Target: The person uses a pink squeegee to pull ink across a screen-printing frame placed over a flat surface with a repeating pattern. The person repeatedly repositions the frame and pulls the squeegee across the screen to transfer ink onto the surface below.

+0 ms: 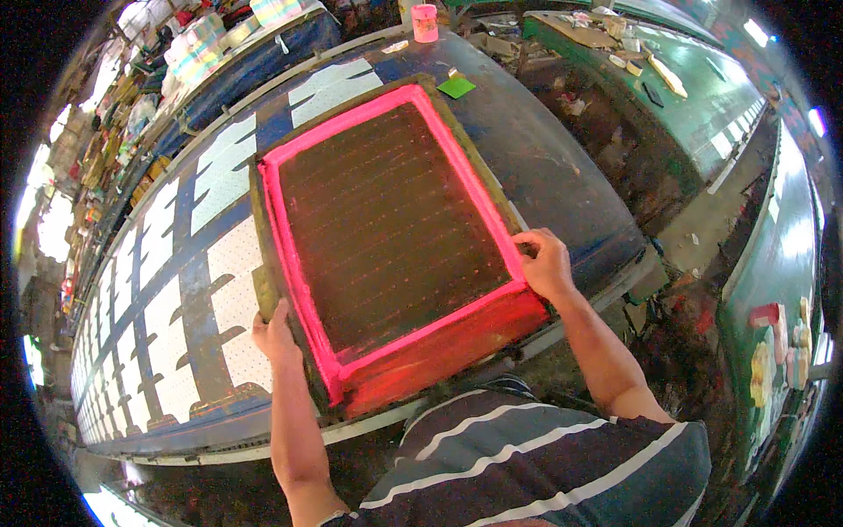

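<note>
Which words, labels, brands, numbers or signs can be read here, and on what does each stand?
None can be read.
Pink container: any marking is too small and blurred.
Pink-edged frame, gripped by left hand and right hand: no lettering visible.
White pieces: small dots, no letters made out.

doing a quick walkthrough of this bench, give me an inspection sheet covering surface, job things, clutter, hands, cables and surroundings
Surface: dark table with bluish areas, scuffed and stained.
Job's things: pink-bordered framed panel over the table; whether it lies flat cannot be told. White dotted pieces lie in rows to its left.
Clutter: pink container and small green square beyond the panel.
Hands: left hand grips the panel's left edge; right hand grips its right edge near the near corner.
Cables: nothing seen.
Surroundings: green-topped table at upper right bears loose items; piled goods at upper left.
</note>
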Demonstrator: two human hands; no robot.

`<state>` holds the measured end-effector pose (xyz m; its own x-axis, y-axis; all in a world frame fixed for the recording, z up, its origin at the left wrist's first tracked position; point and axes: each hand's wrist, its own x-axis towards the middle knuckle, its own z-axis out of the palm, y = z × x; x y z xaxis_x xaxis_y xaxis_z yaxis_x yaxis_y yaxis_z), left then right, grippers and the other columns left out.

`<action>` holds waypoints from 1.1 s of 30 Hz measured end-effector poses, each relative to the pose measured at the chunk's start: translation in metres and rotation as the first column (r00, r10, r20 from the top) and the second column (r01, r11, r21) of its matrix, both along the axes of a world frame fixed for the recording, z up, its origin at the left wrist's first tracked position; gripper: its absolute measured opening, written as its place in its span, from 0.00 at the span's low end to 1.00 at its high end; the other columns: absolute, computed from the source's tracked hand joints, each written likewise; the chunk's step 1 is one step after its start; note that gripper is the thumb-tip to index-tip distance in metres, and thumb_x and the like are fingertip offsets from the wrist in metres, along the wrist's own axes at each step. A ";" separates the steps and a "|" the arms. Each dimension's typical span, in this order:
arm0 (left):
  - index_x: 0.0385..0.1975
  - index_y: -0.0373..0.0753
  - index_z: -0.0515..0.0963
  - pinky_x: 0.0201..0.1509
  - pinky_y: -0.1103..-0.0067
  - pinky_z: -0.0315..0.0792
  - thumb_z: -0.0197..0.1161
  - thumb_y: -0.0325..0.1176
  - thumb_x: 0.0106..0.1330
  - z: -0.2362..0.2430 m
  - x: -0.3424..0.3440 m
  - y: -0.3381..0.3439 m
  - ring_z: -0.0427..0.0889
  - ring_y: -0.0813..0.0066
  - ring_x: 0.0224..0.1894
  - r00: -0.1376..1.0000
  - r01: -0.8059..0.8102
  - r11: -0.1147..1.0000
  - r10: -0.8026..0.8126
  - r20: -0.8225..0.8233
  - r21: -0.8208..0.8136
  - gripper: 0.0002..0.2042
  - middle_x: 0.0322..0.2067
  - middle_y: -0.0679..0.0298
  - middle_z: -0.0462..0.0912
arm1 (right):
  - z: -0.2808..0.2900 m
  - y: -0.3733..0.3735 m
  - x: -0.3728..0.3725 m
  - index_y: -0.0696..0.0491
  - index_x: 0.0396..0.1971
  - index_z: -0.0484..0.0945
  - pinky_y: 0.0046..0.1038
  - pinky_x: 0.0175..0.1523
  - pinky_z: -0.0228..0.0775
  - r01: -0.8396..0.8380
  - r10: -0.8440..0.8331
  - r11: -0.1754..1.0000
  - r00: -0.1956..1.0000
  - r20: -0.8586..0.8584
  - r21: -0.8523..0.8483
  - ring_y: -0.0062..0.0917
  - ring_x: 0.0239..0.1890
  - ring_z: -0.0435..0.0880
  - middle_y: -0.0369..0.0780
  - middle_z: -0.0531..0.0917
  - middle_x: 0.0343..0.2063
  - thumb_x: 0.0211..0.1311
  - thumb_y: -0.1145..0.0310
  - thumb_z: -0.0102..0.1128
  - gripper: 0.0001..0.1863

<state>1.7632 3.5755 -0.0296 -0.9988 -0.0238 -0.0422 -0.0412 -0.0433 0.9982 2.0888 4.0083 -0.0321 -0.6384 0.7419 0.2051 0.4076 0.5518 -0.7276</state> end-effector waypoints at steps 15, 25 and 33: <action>0.54 0.30 0.87 0.55 0.72 0.83 0.78 0.23 0.69 -0.008 0.065 0.118 0.91 0.69 0.46 0.999 -0.053 0.995 0.054 0.005 -0.088 0.15 0.48 0.59 0.94 | -0.023 0.115 0.058 0.52 0.47 0.92 0.35 0.54 0.83 0.011 -0.016 0.994 0.999 -0.048 -0.113 0.37 0.47 0.91 0.43 0.90 0.43 0.54 0.84 0.71 0.20; 0.50 0.31 0.89 0.52 0.71 0.83 0.83 0.33 0.62 -0.017 0.060 0.113 0.91 0.71 0.42 0.998 -0.061 0.968 0.057 -0.021 -0.242 0.19 0.43 0.60 0.95 | 0.014 0.072 0.067 0.50 0.65 0.86 0.50 0.73 0.76 -0.311 0.227 0.850 0.945 0.237 0.425 0.50 0.67 0.83 0.47 0.86 0.66 0.65 0.67 0.78 0.27; 0.53 0.31 0.88 0.55 0.67 0.84 0.84 0.38 0.61 -0.014 0.060 0.120 0.93 0.61 0.45 0.997 -0.075 0.870 0.081 -0.008 -0.487 0.24 0.44 0.53 0.95 | 0.052 -0.038 0.075 0.52 0.59 0.89 0.49 0.69 0.79 -0.805 0.697 0.549 0.590 0.409 0.226 0.45 0.65 0.86 0.46 0.88 0.63 0.58 0.75 0.74 0.25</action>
